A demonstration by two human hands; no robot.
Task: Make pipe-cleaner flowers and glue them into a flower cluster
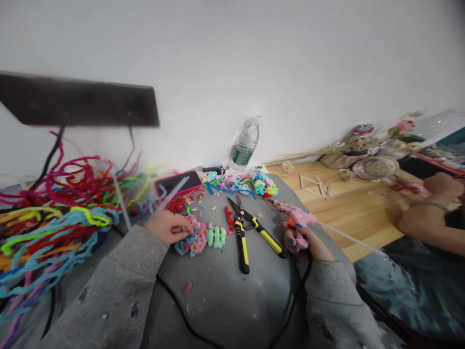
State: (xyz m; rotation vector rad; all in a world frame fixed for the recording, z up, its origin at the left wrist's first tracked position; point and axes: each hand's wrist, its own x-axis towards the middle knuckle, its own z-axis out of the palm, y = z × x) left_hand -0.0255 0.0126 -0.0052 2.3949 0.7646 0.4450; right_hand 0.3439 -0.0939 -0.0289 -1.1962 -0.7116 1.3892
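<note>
Beside the cutters: both hands occupied

Left of the open yellow-handled black cutters [250, 232], we find the left hand [169, 227] curled, its fingertips pinning a pink-and-blue looped pipe-cleaner piece [191, 241] flat, seemingly to steady it. Right of them, the right hand [308, 245] grips a pink plastic glue gun [296, 220] by its handle.

glue gun [296, 220] pink | pliers [250, 232] yellow-black | phone [178, 182] red-edged

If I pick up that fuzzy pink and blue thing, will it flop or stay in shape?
The fuzzy piece is probably very light: it looks looped from thin stems like the loose stems at left. It would likely bend a little yet keep shape, as those hold curls. Its fuzz should resist slipping under the left hand.
</note>
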